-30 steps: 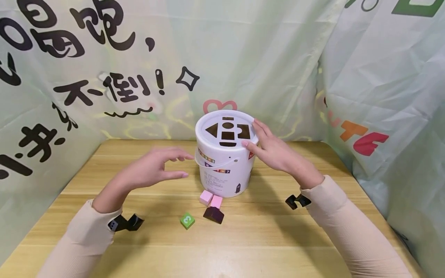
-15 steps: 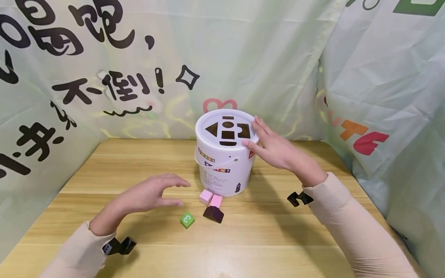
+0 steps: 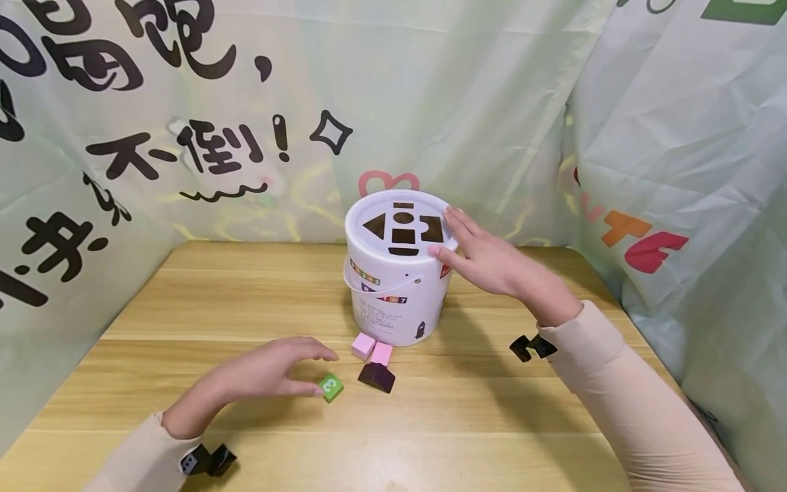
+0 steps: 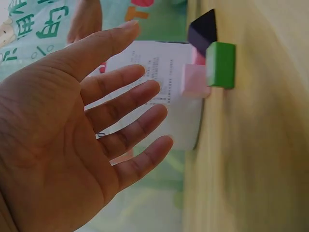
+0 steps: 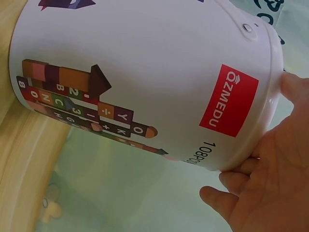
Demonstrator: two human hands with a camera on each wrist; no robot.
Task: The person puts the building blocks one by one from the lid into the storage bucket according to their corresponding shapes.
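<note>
A white bucket (image 3: 393, 307) stands upright on the table, its lid (image 3: 369, 205) cut with several shaped holes. My right hand (image 3: 488, 263) rests on the lid's right rim with thumb and fingers spread; the right wrist view shows its fingertips at that edge. My left hand (image 3: 264, 372) is over the table with fingers apart, its thumb tip overlapping the green number block (image 3: 333, 387) in the head view. In the left wrist view the palm (image 4: 53, 145) holds nothing. By the bucket's base lie two pink blocks (image 3: 363, 346) and a dark roof-shaped block (image 3: 377, 377).
The wooden table (image 3: 430, 444) runs up to a printed cloth (image 3: 479, 102) hung behind and at both sides. A thin handle (image 3: 381, 295) hangs down the bucket's front. Black cameras are strapped on both wrists.
My left hand has come down from beside the bucket to the green block, moving slightly toward me. My right hand has stayed on the lid's rim. The blocks lie where they were.
</note>
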